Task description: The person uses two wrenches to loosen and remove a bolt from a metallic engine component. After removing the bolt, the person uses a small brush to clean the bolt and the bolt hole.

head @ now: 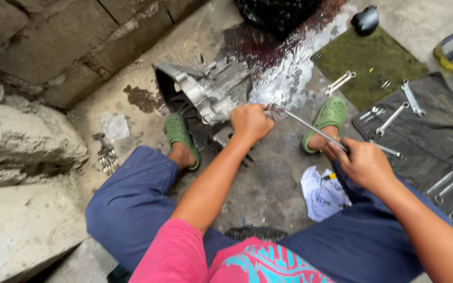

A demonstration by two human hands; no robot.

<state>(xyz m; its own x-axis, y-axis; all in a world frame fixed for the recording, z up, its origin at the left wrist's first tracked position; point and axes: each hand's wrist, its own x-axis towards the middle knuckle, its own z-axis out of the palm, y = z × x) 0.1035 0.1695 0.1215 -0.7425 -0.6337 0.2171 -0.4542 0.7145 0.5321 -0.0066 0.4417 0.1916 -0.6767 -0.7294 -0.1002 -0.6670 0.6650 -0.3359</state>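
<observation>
My right hand (365, 163) grips the wrench (310, 127) handle; it runs up-left to my left hand (250, 123), clenched on its head at the gearbox casing (205, 89).

Pink shirt (184, 257), navy trousers (132, 204) and green perforated clogs (180, 135), arms bare.

Lying on the wet concrete floor (268, 194) between two green shoes: a grey metal gearbox case (205, 89), bumpy and shiny, its wide round mouth facing the stone wall side. Sitting tilted, near the top middle of the floor, beside a dark red puddle. Sticking out from its near end: a long thin silver wrench (310, 126), slanting down toward the right. Being gripped at its head end and at its far end, its ring end meeting the case.
</observation>
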